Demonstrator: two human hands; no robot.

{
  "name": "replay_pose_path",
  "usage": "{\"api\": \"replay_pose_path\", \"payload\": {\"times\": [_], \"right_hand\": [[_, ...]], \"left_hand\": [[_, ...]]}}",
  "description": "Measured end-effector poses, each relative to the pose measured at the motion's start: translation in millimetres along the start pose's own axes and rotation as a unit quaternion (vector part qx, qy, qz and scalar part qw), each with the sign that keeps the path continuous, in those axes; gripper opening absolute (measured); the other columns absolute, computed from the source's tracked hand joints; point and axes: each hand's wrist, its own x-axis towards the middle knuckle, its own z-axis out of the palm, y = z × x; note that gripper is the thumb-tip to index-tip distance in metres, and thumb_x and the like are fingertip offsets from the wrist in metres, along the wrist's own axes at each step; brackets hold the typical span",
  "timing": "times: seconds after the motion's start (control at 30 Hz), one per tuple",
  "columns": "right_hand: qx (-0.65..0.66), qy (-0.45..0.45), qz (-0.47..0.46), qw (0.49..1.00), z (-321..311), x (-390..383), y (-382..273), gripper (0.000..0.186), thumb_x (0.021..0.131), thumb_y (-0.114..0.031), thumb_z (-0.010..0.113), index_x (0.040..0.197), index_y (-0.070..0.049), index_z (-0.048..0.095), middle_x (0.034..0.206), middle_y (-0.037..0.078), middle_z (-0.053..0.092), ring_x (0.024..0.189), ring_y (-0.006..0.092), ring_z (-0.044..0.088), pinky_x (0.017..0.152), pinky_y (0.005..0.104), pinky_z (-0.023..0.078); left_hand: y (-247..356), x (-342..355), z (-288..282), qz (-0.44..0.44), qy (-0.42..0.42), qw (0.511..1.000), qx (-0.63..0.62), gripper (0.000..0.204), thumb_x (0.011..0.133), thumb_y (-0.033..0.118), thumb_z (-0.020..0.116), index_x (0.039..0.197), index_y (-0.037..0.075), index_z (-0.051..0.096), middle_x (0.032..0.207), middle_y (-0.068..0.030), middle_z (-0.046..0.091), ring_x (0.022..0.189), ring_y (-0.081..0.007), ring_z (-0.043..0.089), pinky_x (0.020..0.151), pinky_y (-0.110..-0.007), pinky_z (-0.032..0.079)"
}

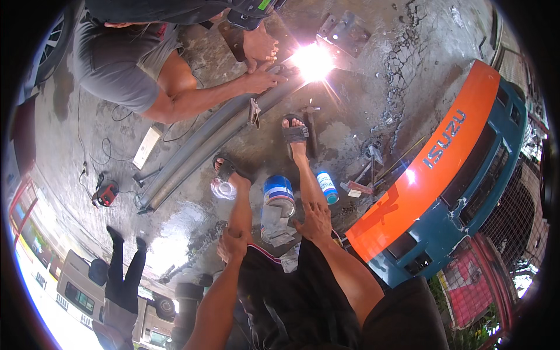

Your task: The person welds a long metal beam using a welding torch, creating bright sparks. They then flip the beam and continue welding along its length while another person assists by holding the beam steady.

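My left hand [232, 245] rests over my left knee, its fingers bent around the side and partly hidden. On my right leg, just below the knee, my right hand [315, 221] lies with its fingers spread. Both hands are without any tool. Between my legs stands a large blue and white can [279, 191], with a crumpled greyish sheet [273, 224] nearer to me. A smaller blue can [328, 189] stands beside my right shin. Close to my left foot is a clear plastic piece [223, 188]. A hammer [311, 125] lies past my right foot.
Ahead, another person [116, 64] crouches over long grey metal beams [204, 140], at a blinding welding arc [313, 61]. An orange and teal truck panel [431, 157] lies on the right. A red and black machine [105, 192] with cables and a standing person [122, 286] are left.
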Motion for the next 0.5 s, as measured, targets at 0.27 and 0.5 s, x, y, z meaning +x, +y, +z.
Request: {"api": "replay_pose_path", "payload": {"times": [0.27, 0.5], "right_hand": [[-0.014, 0.026, -0.015, 0.999, 12.0, 3.4, 7.1, 0.081, 0.082, -0.048, 0.073, 0.146, -0.007, 0.047, 0.141, 0.022, 0.052, 0.135, 0.0381, 0.047, 0.112, 0.0504, 0.033], [-0.033, 0.015, -0.007, 0.999, 7.0, 2.4, 0.7, 0.074, 0.084, -0.046, 0.073, 0.142, -0.006, 0.05, 0.139, 0.017, 0.054, 0.136, 0.0336, 0.047, 0.112, 0.0481, 0.035]], "left_hand": [[-1.1, 1.6, -1.3, -0.004, -0.02, 1.0, -0.013, 0.06, 0.079, 0.045, 0.071, 0.127, 0.009, 0.063, 0.117, -0.0191, 0.069, 0.111, -0.0368, 0.065, 0.097, -0.047, 0.05], [-7.5, 6.1, 4.0, -0.016, -0.019, 0.999, -0.021, 0.061, 0.078, 0.043, 0.069, 0.13, 0.011, 0.063, 0.121, -0.0185, 0.068, 0.114, -0.0364, 0.064, 0.1, -0.047, 0.048]]}}
